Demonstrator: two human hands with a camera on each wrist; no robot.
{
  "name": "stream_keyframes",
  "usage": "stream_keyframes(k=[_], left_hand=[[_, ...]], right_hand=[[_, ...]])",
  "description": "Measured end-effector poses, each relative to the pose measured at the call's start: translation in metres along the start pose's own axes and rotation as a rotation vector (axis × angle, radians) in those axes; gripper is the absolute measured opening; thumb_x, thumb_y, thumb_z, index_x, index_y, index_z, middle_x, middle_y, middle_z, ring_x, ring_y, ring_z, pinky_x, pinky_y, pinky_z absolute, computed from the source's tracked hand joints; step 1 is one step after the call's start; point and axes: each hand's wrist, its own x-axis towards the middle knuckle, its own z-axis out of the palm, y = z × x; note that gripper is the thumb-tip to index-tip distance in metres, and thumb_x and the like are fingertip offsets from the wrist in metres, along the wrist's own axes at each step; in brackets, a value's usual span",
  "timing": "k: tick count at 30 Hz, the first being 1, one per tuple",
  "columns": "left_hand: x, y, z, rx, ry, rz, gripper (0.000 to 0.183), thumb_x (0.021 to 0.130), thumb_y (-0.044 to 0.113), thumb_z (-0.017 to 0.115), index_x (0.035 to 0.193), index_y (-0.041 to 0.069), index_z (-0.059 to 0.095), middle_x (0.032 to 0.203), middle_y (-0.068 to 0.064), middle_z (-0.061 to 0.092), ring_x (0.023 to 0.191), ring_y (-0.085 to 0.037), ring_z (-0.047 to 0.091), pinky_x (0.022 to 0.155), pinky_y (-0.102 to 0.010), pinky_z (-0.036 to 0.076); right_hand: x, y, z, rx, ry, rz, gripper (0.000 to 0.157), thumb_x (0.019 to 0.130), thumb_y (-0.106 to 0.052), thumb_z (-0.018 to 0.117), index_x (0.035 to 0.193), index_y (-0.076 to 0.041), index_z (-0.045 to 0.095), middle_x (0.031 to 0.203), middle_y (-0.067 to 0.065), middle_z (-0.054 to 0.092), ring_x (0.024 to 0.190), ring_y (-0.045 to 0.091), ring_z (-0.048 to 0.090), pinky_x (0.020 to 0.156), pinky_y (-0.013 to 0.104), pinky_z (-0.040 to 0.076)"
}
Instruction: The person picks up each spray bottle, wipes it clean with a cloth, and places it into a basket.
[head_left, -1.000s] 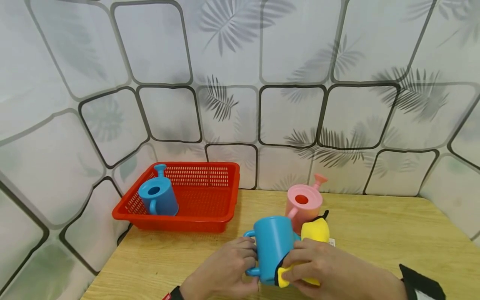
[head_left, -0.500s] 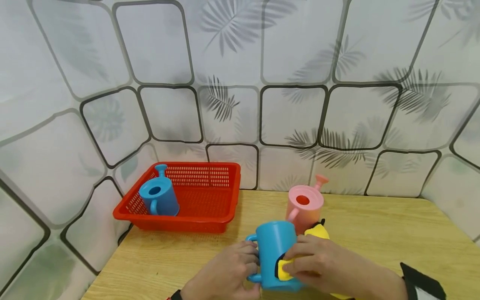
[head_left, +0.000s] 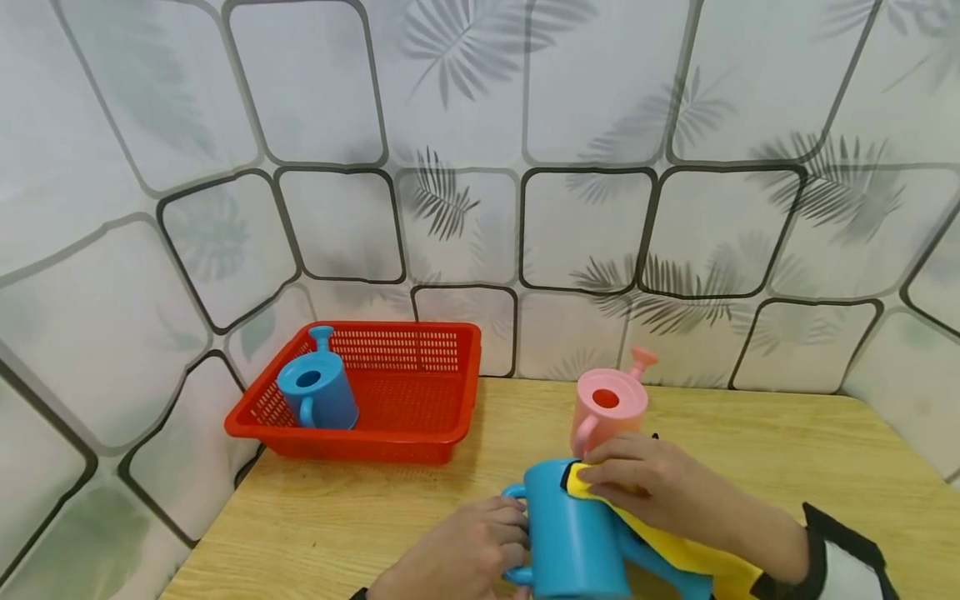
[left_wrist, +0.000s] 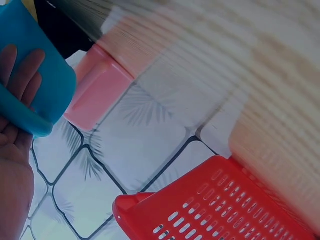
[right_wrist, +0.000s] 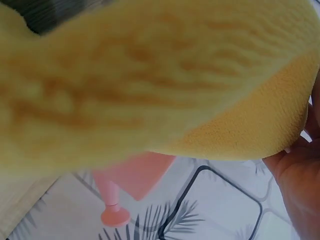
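My left hand (head_left: 472, 542) grips the handle of a blue watering can (head_left: 573, 533), which is tilted above the front of the table. In the left wrist view, fingers (left_wrist: 25, 75) curl round that handle. My right hand (head_left: 667, 483) pinches a yellow cloth (head_left: 682, 550) with a black edge against the can's upper side. The cloth hangs rightward under the wrist, over part of the can's spout, and fills much of the right wrist view (right_wrist: 150, 100). Behind the right hand stands a pink watering can (head_left: 611, 417), its lower part hidden.
A red plastic basket (head_left: 405, 442) sits at the back left of the wooden table (head_left: 810, 450). Inside its left end stands another blue watering can (head_left: 330, 396). A patterned curtain or wall covering (head_left: 585, 225) rises behind the table and along its left side.
The held watering can has moved lower and slightly right. My right hand has slid the cloth from the can's lower side up to its upper edge, and the cloth now trails out rightward.
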Motion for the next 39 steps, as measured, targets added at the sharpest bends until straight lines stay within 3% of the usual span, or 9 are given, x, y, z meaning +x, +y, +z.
stream_keyframes(k=[7,15,21,30,34,39], left_hand=[[0.0,0.0,-0.001,-0.003,0.0,0.009,0.045,0.099,0.051,0.043,0.11,0.019,0.072,0.108,0.008,0.071,0.109,-0.006,0.057,0.106,-0.035,0.042],[0.0,-0.001,-0.001,0.001,0.004,-0.011,0.044,0.1,0.05,0.042,0.108,0.02,0.073,0.11,0.008,0.071,0.109,-0.007,0.057,0.105,-0.035,0.043],[0.001,-0.002,-0.001,0.001,0.019,-0.036,0.037,0.098,0.044,0.047,0.107,0.019,0.072,0.11,0.007,0.071,0.107,-0.008,0.057,0.104,-0.035,0.045],[-0.002,-0.002,0.0,0.009,-0.001,-0.029,0.036,0.098,0.044,0.048,0.108,0.02,0.073,0.113,0.007,0.07,0.111,-0.008,0.056,0.105,-0.036,0.043],[-0.002,-0.005,0.002,-0.088,0.071,-0.041,0.031,0.095,0.04,0.054,0.105,0.018,0.072,0.102,0.009,0.071,0.103,-0.005,0.056,0.1,-0.031,0.047],[-0.001,-0.008,0.002,-0.272,0.187,-0.06,0.009,0.086,0.028,0.061,0.082,0.021,0.064,0.073,0.014,0.059,0.082,0.0,0.048,0.076,-0.017,0.045]], right_hand=[[-0.004,0.015,-0.002,-0.042,0.047,0.052,0.038,0.099,-0.04,0.049,0.098,-0.011,0.074,0.095,-0.002,0.071,0.084,0.009,0.064,0.068,0.026,0.06],[-0.007,0.019,-0.002,-0.026,0.046,0.077,0.036,0.098,-0.04,0.051,0.099,-0.013,0.074,0.096,-0.004,0.07,0.082,0.007,0.063,0.068,0.022,0.059],[-0.005,0.016,-0.002,-0.015,0.057,0.031,0.017,0.089,-0.023,0.07,0.1,-0.01,0.074,0.095,-0.001,0.071,0.084,0.011,0.064,0.069,0.025,0.06],[-0.008,0.006,-0.001,0.013,0.025,0.063,0.02,0.092,-0.027,0.065,0.102,-0.012,0.074,0.098,-0.001,0.072,0.087,0.01,0.065,0.072,0.026,0.06],[-0.008,0.001,-0.001,0.048,0.021,0.041,0.018,0.09,-0.024,0.069,0.103,-0.014,0.074,0.098,-0.002,0.072,0.09,0.01,0.064,0.074,0.024,0.059],[-0.004,-0.007,-0.003,0.151,0.038,-0.043,0.03,0.075,-0.006,0.08,0.104,-0.013,0.073,0.097,0.001,0.073,0.09,0.012,0.064,0.077,0.024,0.057]])
